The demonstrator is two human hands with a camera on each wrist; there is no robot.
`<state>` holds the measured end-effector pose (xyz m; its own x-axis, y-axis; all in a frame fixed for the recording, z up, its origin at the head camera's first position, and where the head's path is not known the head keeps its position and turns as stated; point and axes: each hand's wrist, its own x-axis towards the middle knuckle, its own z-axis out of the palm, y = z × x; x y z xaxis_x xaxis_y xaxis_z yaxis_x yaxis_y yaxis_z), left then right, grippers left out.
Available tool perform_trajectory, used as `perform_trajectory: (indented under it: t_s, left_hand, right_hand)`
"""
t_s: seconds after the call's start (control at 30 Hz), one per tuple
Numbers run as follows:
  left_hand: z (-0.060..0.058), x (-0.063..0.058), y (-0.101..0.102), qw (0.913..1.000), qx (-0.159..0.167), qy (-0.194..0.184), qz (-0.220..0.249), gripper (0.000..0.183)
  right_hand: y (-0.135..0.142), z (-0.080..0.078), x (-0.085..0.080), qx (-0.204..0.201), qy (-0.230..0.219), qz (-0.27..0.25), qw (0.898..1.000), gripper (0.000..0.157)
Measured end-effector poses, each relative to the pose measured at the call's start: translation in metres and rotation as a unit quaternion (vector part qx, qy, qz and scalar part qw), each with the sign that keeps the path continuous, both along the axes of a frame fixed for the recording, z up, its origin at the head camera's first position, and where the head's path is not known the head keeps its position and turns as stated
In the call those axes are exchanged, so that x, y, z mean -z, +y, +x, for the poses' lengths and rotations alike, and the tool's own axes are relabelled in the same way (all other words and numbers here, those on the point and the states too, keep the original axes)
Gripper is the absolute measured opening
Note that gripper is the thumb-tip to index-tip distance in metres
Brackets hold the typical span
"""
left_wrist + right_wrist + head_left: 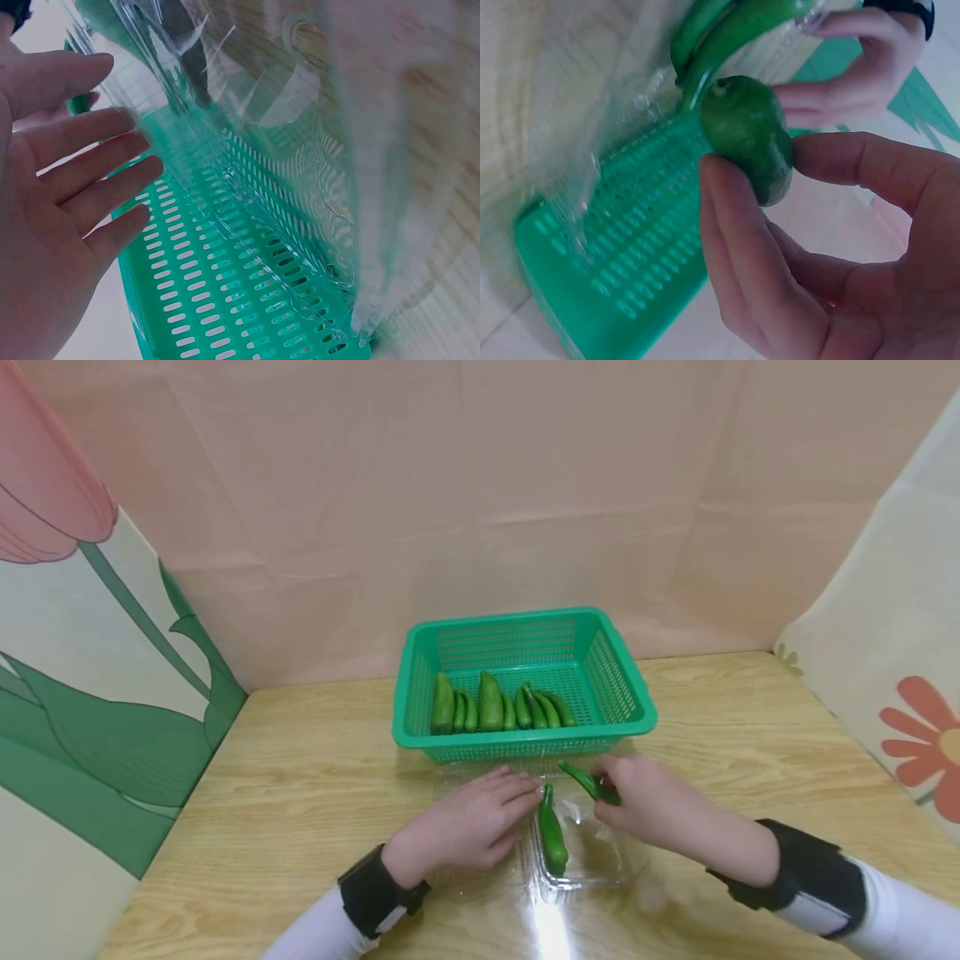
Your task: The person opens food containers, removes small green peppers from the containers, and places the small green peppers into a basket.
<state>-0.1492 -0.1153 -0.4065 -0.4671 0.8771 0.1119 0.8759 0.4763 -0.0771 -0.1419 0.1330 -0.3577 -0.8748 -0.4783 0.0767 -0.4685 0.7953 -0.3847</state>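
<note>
My right hand [651, 800] pinches a green pepper [588, 781] between thumb and fingers, above the right side of a clear plastic box [603, 864]. In the right wrist view the held pepper [746, 139] shows its rounded end toward the camera. Another green pepper [553, 837] lies lengthwise along the box's left side. My left hand [472, 822] is at the box's left edge, fingers extended, over a clear plastic flap. The left wrist view shows its fingers [112, 176] straight beside the clear plastic; whether they touch it I cannot tell.
Just behind the box stands a green slotted basket [525, 743] with several green peppers [491, 703] lined up along its front and left. The wooden table [315, 760] meets a pink cloth backdrop [330, 560], with flower-printed panels at both sides.
</note>
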Motion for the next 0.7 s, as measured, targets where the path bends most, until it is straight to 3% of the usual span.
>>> perform_trajectory:
  t_s: [0.5,0.7]
  left_hand:
    - [0.000,0.002,0.000,0.9999,0.004,0.010,0.004,0.059]
    - [-0.001,0.002,0.000,1.0000,0.003,0.004,0.003,0.059]
  right_hand:
    - [-0.003,-0.024,-0.029,-0.012,-0.016,-0.028,0.999,0.030]
    - [-0.005,-0.042,-0.041,-0.007,-0.011,-0.023,1.000,0.027]
